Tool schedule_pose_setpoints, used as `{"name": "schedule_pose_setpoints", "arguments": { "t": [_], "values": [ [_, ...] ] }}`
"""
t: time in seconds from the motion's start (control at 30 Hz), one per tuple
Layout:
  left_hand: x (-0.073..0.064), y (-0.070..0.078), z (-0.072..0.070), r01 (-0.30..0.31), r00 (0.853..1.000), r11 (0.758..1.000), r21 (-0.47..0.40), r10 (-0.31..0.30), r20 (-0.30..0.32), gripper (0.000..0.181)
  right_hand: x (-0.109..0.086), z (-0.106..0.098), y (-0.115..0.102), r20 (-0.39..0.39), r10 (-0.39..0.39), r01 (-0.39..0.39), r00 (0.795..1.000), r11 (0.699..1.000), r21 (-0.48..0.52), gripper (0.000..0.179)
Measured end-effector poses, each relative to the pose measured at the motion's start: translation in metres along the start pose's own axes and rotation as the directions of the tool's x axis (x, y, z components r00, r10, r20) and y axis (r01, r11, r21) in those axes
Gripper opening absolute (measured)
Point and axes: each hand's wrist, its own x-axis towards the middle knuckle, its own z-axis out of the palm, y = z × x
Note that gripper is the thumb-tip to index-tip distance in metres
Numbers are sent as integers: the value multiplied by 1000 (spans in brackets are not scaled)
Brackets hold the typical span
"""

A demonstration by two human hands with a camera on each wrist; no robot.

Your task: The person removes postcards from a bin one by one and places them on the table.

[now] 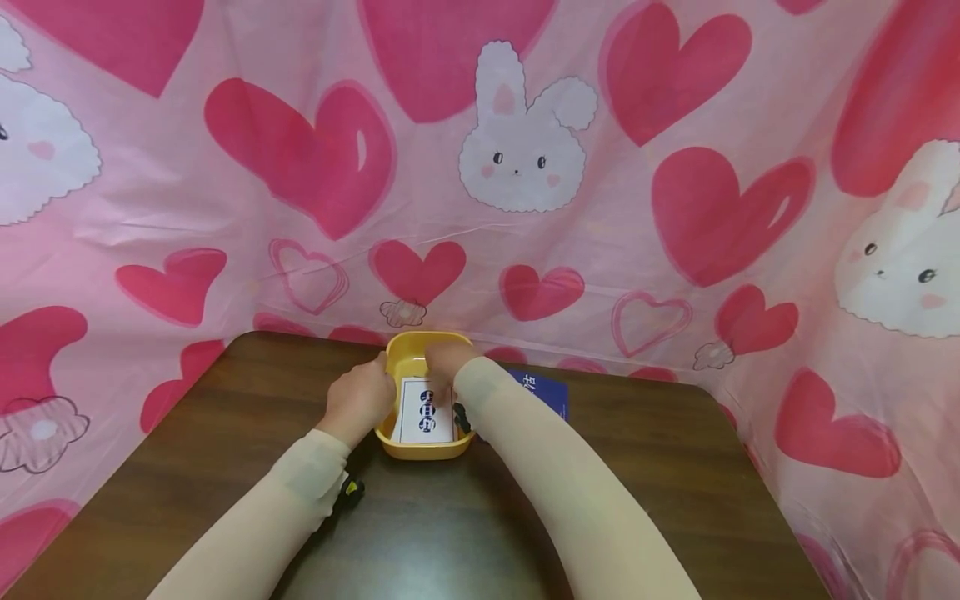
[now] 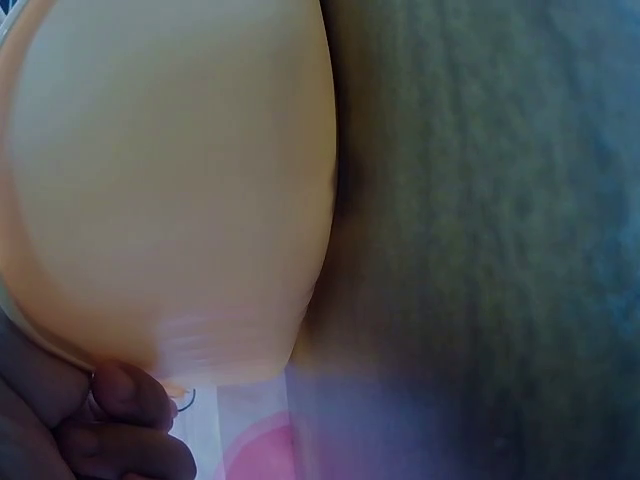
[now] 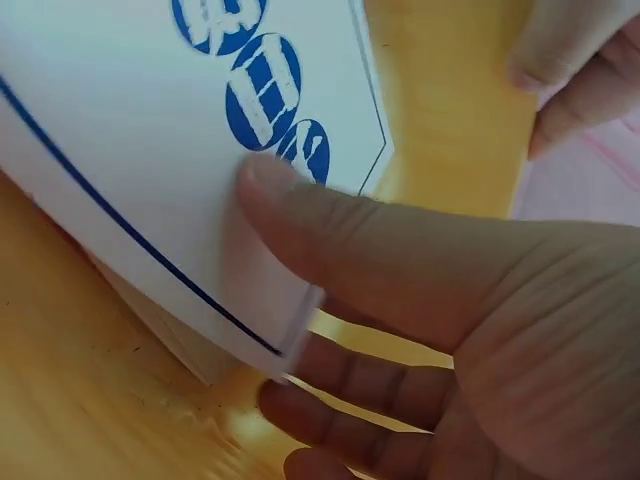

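Observation:
A yellow plastic basin (image 1: 423, 451) stands on the table. My left hand (image 1: 360, 402) grips its left rim; the left wrist view shows the curled fingers (image 2: 135, 445) beside the basin's outer wall. Inside the basin is a white card (image 1: 411, 412) with a thin border and dark blue round characters. My right hand (image 1: 447, 360) reaches in over it. In the right wrist view, my right thumb lies on the printed face of the card (image 3: 130, 150) and the fingers curl beneath its corner, pinching it. Another edge of paper or card (image 3: 165, 335) shows below it.
A dark blue booklet or card (image 1: 551, 394) with white characters lies right of the basin, partly covered by my right sleeve (image 1: 558, 467). Brown wood-grain table (image 1: 675, 500) surrounds them. A pink cloth (image 1: 420, 200) with hearts and rabbits hangs behind the table and at its sides.

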Motion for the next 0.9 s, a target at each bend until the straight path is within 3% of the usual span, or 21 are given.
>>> {"name": "schedule_pose_setpoints", "arguments": {
  "t": [0.1,0.23,0.5,0.7,0.9],
  "values": [
    [1,-1,1,-11,1000,1000,20,12,-25,61,8,3,8,-22,-70,71,997,997,22,33],
    [1,-3,0,-9,1000,1000,20,9,-26,61,19,3,21,-39,-202,204,979,978,48,30],
    [1,-6,-3,24,1000,1000,-17,-24,-1,68,24,-6,44,-41,-312,313,949,921,230,23],
    [2,-5,-2,34,999,999,-4,-34,-4,67,28,-4,68,-139,-358,382,923,823,420,21],
    [1,-2,-2,51,999,999,10,-51,0,64,27,2,103,-260,-225,343,939,673,656,34]
  ]
}}
